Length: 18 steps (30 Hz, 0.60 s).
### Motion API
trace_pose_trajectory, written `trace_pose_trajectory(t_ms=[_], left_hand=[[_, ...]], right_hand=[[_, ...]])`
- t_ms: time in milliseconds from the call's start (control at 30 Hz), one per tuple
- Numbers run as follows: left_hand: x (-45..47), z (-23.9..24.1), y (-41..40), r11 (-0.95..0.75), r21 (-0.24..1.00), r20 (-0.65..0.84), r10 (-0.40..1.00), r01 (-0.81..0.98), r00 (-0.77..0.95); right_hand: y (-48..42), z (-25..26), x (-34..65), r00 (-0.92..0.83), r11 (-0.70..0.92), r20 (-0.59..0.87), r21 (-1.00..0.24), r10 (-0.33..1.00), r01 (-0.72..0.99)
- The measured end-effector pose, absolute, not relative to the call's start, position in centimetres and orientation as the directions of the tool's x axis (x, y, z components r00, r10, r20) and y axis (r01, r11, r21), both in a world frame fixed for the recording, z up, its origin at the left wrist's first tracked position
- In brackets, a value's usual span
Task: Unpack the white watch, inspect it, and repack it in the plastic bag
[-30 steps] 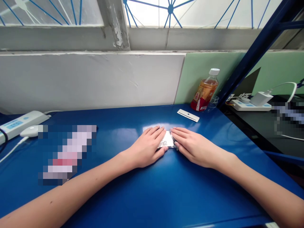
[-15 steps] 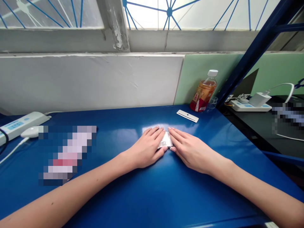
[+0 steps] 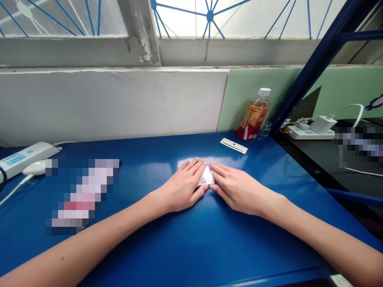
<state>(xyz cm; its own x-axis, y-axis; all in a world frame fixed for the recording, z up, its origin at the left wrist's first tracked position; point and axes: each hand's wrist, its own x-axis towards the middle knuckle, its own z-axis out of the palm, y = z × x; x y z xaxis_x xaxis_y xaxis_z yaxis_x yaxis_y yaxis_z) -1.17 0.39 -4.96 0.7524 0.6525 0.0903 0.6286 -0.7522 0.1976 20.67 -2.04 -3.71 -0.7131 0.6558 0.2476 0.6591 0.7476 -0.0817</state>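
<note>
A small, flat white piece (image 3: pixel 207 175) with a shiny grey patch lies on the blue tabletop (image 3: pixel 191 243) between my hands. From the left, my left hand (image 3: pixel 187 186) lies over its edge, fingers stretched out flat and thumb at the near side. My right hand (image 3: pixel 235 187) rests palm-down on the opposite side, its straight fingers touching the piece and its thumb close to the near edge. Only the middle of the piece shows; its ends are hidden under the hands, so I cannot tell its kind.
Behind my right hand lies a white strip with a dark slot (image 3: pixel 233 146). A drink bottle (image 3: pixel 253 115) stands by the wall. At left are a power strip (image 3: pixel 28 157), a white charger (image 3: pixel 35 168) and a pixelated object (image 3: pixel 86 195). A blue metal post (image 3: pixel 311 59) slants at right.
The view has shifted slightly, so everything sits a little further left. Both hands keep their places on the white piece, with the right hand nearly unchanged in pose.
</note>
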Motion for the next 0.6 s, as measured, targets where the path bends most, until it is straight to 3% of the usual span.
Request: trace_pose_trajectory(t_ms=[133, 300, 467, 600], left_hand=[[-1.2, -5.0, 0.5, -0.749, 0.202, 0.083, 0.655, 0.631, 0.751], [-1.2, -5.1, 0.5, -0.75, 0.194, 0.097, 0.656, 0.632, 0.749], [-1.3, -5.1, 0.6, -0.743, 0.196, 0.099, 0.664, 0.639, 0.741], [-1.4, -5.0, 0.6, -0.75, 0.21, 0.113, 0.655, 0.627, 0.747]], right_hand=[[-1.6, -3.8, 21.0, -0.708, 0.762, 0.282, -0.245, 0.648, 0.599], [-2.0, -4.0, 20.1, -0.689, 0.765, 0.353, -0.156, 0.634, 0.625], [-1.0, -4.3, 20.9, -0.608, 0.728, 0.406, -0.305, 0.682, 0.614], [0.6, -4.9, 22.7, -0.54, 0.695, 0.453, -0.322, 0.709, 0.643]])
